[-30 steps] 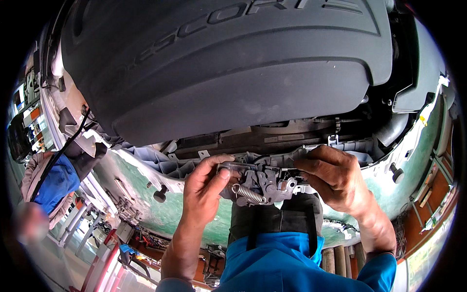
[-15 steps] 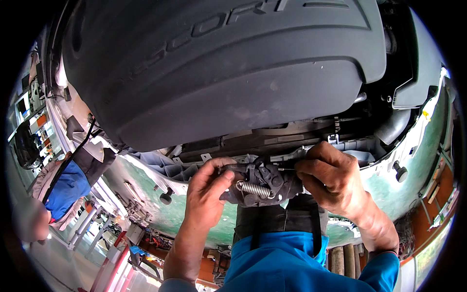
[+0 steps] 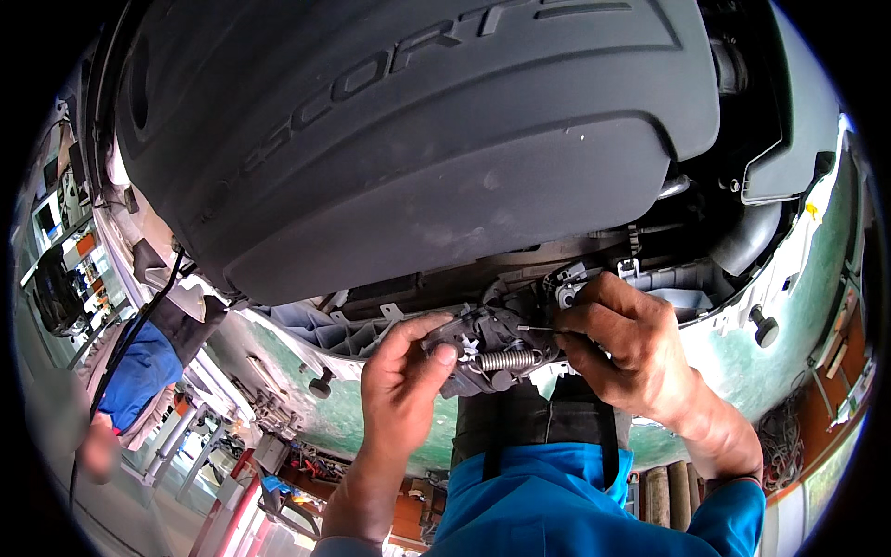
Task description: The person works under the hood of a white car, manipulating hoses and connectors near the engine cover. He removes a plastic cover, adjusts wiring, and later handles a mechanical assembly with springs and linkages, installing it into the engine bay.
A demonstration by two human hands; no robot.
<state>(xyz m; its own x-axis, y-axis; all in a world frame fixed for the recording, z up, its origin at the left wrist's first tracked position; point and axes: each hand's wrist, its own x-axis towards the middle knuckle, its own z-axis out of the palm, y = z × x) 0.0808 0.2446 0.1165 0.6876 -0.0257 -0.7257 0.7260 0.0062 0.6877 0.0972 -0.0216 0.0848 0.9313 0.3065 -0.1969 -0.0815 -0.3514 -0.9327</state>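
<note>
A dark hood latch [image 3: 484, 332] with a coiled silver spring [image 3: 507, 360] along its near side is in front of me, above the car's front edge. My left hand [image 3: 401, 385] is closed on its left end, the thumb pressing on top. My right hand [image 3: 636, 357] is closed in a pinch at the latch's right side. From its fingertips a thin metal cable [image 3: 536, 328] sticks out leftward, its small tip close to the latch. Whether the tip touches the latch I cannot tell. The right fingers hide the rest of the cable.
A large black engine cover [image 3: 445, 176] fills the far side of the engine bay. A grey front panel [image 3: 353, 327] with ribs runs beneath the latch. Rubber bump stops [image 3: 320, 383] stand along the edge. Another person [image 3: 139, 376] in blue is at the far left.
The latch has turned in my left hand and its spring now lies more level. My right hand has shifted slightly left, and the cable's tip shows more plainly beside the latch.
</note>
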